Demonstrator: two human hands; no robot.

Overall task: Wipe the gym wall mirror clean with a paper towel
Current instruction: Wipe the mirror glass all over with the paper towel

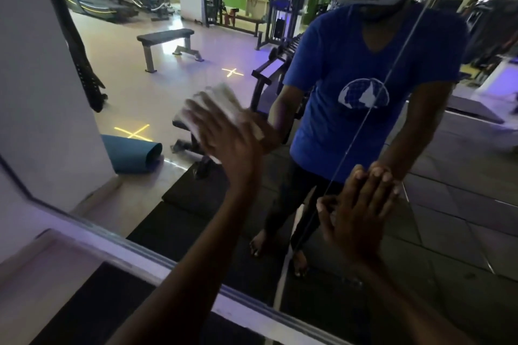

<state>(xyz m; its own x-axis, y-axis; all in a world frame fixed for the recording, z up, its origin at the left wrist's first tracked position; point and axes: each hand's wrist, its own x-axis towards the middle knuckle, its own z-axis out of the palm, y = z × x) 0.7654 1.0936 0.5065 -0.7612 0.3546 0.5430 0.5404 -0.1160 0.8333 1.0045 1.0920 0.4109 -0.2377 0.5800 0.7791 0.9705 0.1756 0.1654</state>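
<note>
The wall mirror (pixel 157 87) fills most of the view and reflects the gym and a person in a blue shirt. My left hand (pixel 227 137) presses a white paper towel (pixel 224 105) flat against the glass left of centre, fingers spread and straight; the hand is motion-blurred. My right hand (pixel 361 207) lies flat on the mirror at the lower right, fingers straight, meeting its own reflection at the fingertips. A vertical seam (pixel 361 126) between mirror panels runs just beside the right hand.
The mirror's lower frame (pixel 117 235) slants across the bottom left, with a white ledge and dark floor below. A white wall (pixel 33 64) borders the mirror at left. In the reflection stand a flat bench (pixel 165 36), a rolled blue mat (pixel 131 154) and a dumbbell rack.
</note>
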